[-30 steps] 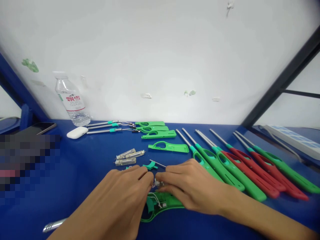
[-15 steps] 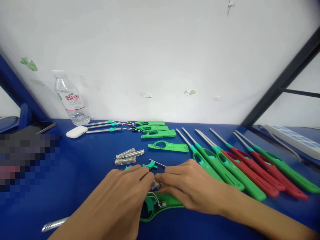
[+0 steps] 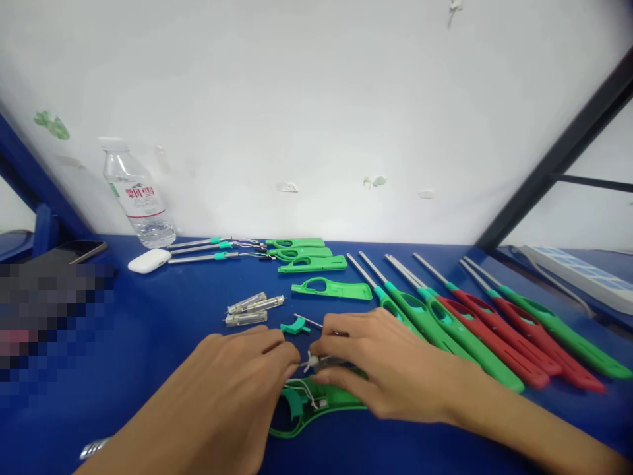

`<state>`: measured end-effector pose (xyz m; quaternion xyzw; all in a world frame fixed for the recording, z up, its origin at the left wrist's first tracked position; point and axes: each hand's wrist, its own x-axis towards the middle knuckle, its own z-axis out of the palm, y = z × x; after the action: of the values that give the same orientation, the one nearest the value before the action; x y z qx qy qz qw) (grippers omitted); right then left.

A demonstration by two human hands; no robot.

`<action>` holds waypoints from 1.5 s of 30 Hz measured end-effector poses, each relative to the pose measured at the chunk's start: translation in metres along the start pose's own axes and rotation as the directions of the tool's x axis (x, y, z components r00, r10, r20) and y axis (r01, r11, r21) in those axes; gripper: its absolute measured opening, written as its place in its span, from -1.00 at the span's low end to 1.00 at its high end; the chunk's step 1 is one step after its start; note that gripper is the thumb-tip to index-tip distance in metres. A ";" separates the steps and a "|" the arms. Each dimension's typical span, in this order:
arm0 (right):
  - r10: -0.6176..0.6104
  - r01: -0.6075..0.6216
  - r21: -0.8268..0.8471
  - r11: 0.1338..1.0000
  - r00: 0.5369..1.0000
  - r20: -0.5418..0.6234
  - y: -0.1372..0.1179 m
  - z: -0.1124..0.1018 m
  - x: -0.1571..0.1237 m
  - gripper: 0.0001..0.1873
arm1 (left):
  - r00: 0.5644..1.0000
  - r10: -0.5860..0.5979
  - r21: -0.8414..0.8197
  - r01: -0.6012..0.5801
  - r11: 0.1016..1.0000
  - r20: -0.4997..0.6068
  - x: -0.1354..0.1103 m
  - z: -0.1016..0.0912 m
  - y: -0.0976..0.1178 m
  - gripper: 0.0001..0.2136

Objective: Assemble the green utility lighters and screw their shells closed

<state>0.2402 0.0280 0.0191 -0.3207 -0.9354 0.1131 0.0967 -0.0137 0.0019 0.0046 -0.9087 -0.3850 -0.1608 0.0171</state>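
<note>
My right hand (image 3: 380, 363) pinches a clear fuel tank (image 3: 329, 361), its white valve end pointing left. My left hand (image 3: 242, 382) has thumb and fingertips pressed together at that valve end; what they grip is too small to make out. Just below both hands lies an open green lighter handle half (image 3: 341, 396), with a teal trigger (image 3: 295, 402) and white wires inside, partly covered by my right hand. Beyond my fingers sits a loose teal trigger (image 3: 295, 325). Several more clear fuel tanks (image 3: 254, 309) lie to its left.
Finished-looking green and red lighters (image 3: 494, 330) fan out on the right. Green handle halves (image 3: 331, 289) and metal lighter tubes with wires (image 3: 202, 257) lie toward the wall. A water bottle (image 3: 141, 201), a white case (image 3: 148, 260) and a power strip (image 3: 578, 274) stand around.
My left fingertips have drawn slightly left, away from my right hand, so the tank and its white valve show more clearly. The view has shifted a little.
</note>
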 end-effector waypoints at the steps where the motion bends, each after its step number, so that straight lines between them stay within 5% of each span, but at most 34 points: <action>1: 0.000 0.000 -0.001 1.000 1.000 0.007 0.000 -0.001 -0.001 -0.74 | 0.999 -0.025 -0.009 0.025 1.000 -0.038 -0.004 0.001 -0.002 -0.64; 11: -0.006 0.003 0.041 0.999 0.997 0.072 0.003 0.001 -0.001 -0.75 | 0.945 -0.228 -0.069 0.218 0.974 -0.233 -0.042 0.015 -0.013 -0.70; 18: 0.010 -0.015 0.054 0.998 0.996 0.092 0.001 0.001 0.000 -0.74 | 0.957 -0.152 -0.067 0.140 0.988 -0.245 -0.084 0.026 -0.035 -0.76; 28: -0.019 0.024 -0.033 0.999 0.990 0.141 0.001 0.000 0.002 -0.84 | 0.943 -0.262 -0.287 0.198 0.937 -0.207 -0.083 0.038 -0.028 -0.81; 33: -0.054 0.070 -0.099 0.993 0.986 0.156 0.001 0.003 0.002 -0.84 | 0.955 -0.187 -0.295 0.114 0.949 -0.232 -0.079 0.036 -0.025 -0.80; 45: -0.026 0.031 -0.069 0.997 0.997 0.067 0.005 -0.003 -0.004 -0.80 | 0.956 -0.188 -0.211 0.140 0.967 -0.227 -0.087 0.035 -0.030 -0.80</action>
<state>0.2473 0.0297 0.0199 -0.3067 -0.9459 0.0893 0.0558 -0.0822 -0.0323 -0.0577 -0.8440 -0.4369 -0.3089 -0.0369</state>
